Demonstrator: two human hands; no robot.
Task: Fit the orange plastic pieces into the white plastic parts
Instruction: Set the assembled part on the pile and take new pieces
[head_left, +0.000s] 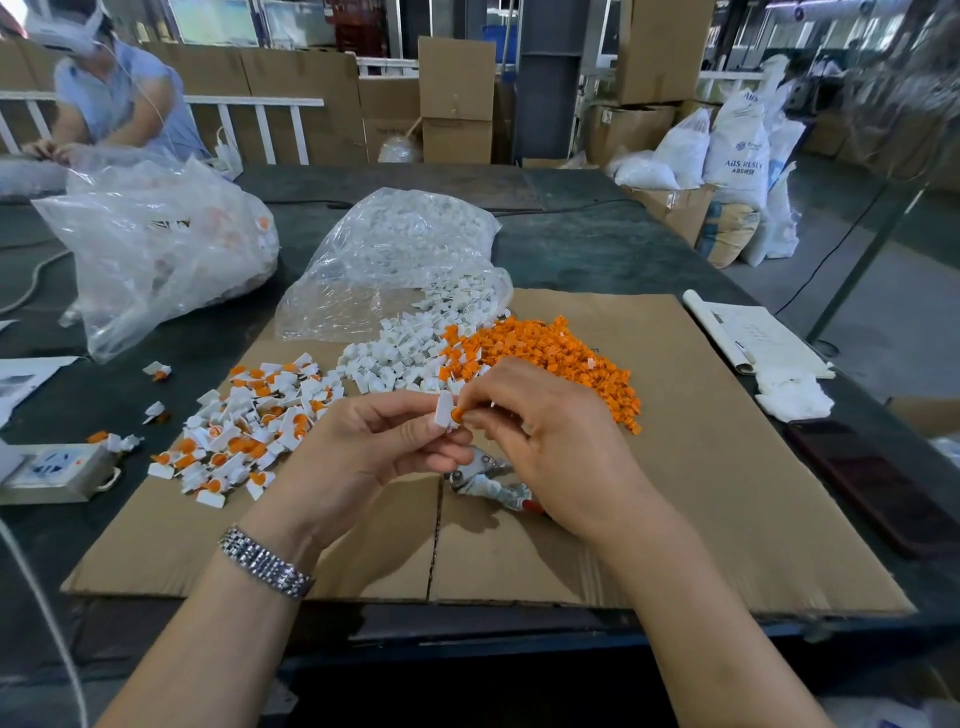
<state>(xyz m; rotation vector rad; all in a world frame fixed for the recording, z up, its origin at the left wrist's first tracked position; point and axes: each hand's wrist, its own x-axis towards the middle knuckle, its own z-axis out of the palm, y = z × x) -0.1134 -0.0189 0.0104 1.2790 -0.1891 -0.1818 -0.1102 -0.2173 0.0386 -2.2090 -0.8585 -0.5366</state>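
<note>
Orange piece pinched by right hand, white part pinched by left hand; misalignment could jam the fit.

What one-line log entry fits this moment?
left hand: holds white part | right hand: presses orange piece in | stage: fitting

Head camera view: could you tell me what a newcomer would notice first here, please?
The bright heap of orange pieces on the cardboard sheet, right of centre. In front of it, the left hand holds a white part while the right hand pinches an orange piece against it.
</note>
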